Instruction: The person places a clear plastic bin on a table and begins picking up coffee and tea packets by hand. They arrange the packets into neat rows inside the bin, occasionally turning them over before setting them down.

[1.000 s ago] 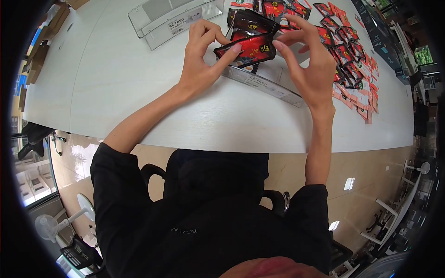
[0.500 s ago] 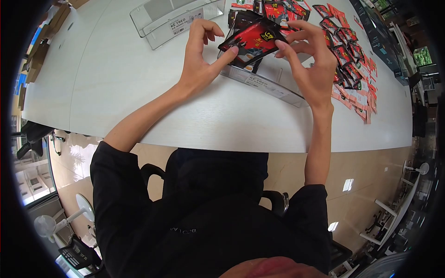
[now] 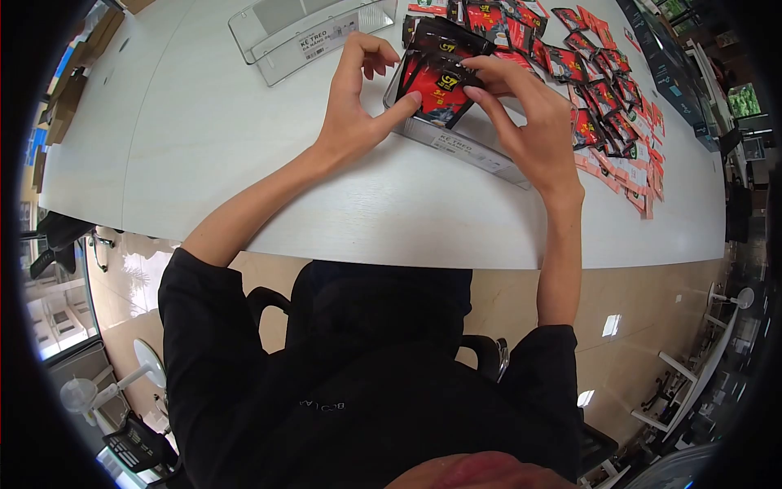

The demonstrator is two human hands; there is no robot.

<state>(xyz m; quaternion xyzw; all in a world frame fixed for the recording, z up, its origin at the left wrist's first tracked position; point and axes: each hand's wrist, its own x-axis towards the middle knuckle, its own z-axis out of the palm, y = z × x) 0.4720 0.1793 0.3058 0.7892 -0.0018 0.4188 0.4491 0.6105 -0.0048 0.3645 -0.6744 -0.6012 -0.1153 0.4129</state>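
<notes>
A red and black coffee sachet (image 3: 436, 91) stands tilted in a clear plastic tray (image 3: 476, 155) with a printed label on its front. Behind it leans a dark sachet (image 3: 448, 37). My right hand (image 3: 529, 122) pinches the red sachet's upper right edge between thumb and fingers. At the sachet's left edge, the thumb of my left hand (image 3: 362, 98) touches it, while that hand's other fingers curl apart from the thumb, left of the packets. The lower part of the sachet sits behind the tray's front wall.
A second clear tray (image 3: 314, 45) lies at the back left. Loose red and black sachets (image 3: 603, 98) are heaped on the right of the white table (image 3: 391, 216), with others behind the near tray. A long dark box (image 3: 668, 73) stands along the right edge.
The red sachet has turned from slanted to more upright and gone down into the tray. My right hand has moved left and slightly down with it; the left hand has barely moved.
</notes>
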